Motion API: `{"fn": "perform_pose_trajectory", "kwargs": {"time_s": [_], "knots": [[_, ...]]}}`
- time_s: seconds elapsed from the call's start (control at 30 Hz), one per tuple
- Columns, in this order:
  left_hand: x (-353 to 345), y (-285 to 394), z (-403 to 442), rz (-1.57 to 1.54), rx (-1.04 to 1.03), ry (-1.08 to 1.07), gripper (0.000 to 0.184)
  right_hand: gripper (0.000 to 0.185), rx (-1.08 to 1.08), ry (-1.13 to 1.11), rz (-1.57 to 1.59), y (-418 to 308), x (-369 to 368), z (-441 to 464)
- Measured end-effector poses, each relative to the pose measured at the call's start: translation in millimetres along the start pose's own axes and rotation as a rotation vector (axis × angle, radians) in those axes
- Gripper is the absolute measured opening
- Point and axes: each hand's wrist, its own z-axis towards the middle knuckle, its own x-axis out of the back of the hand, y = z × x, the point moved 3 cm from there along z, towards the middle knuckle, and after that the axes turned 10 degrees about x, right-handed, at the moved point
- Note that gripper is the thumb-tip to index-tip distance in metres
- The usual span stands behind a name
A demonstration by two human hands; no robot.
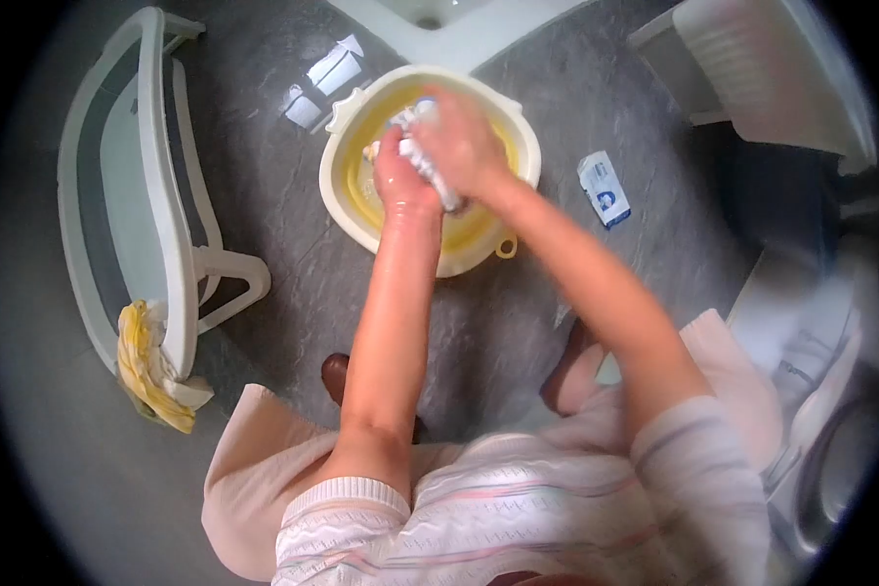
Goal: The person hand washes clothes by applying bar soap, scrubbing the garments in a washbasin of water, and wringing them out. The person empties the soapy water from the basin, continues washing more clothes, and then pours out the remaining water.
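Observation:
Over a round basin (334, 200) with a cream rim and yellow inside, both my hands work a bunched, wet white cloth (422, 161). My left hand (398, 178), wet and glistening, is closed around the cloth's near left side. Pressed against it from the right and above is my right hand (462, 145), its fingers curled on the cloth and blurred by motion. Small blue and orange patches show on the cloth. Part of the basin's inside is hidden beneath my hands.
A blue-and-white packet (606, 188) lies on the grey floor right of the basin; white packaging (324, 80) lies to its left. On the left, a white-framed folding tub (151, 195) carries a yellow cloth (149, 366). A white fixture (449, 39) stands beyond.

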Motion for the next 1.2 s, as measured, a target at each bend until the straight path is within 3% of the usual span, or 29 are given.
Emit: {"fn": "perform_pose_trajectory", "kwargs": {"time_s": [0.07,0.17,0.33,0.43,0.53,0.63,0.97,1.13,1.2], "knots": [[-3,-11,-7,-0.010,0.007,0.107,0.034,0.056,-0.285,0.028,0.094,26,4,5],[-20,-27,-17,0.026,0.167,-0.067,0.030,0.052,-0.594,0.085,0.684,38,21,0],[-61,-39,-39,0.058,0.352,-0.271,0.038,0.040,-0.624,-0.062,1.344,63,90,13],[-58,-25,-30,0.131,0.354,-0.287,0.043,0.043,-0.489,-0.192,1.219,93,148,-2],[-60,-18,-32,0.084,0.383,-0.312,0.045,0.044,-0.731,-0.236,1.067,140,173,-56],[-54,-18,-27,0.110,0.344,-0.260,0.044,0.046,-0.944,-0.320,1.005,177,173,-107],[-50,-17,-14,0.125,0.381,-0.269,0.042,0.036,-1.050,-0.359,0.826,240,151,-150],[-47,-13,-13,0.095,0.408,-0.370,0.040,0.042,-1.107,-0.493,0.434,242,155,-153],[-51,-13,-15,0.108,0.356,-0.288,0.041,0.045,-1.122,-0.556,0.320,238,158,-150]]}}
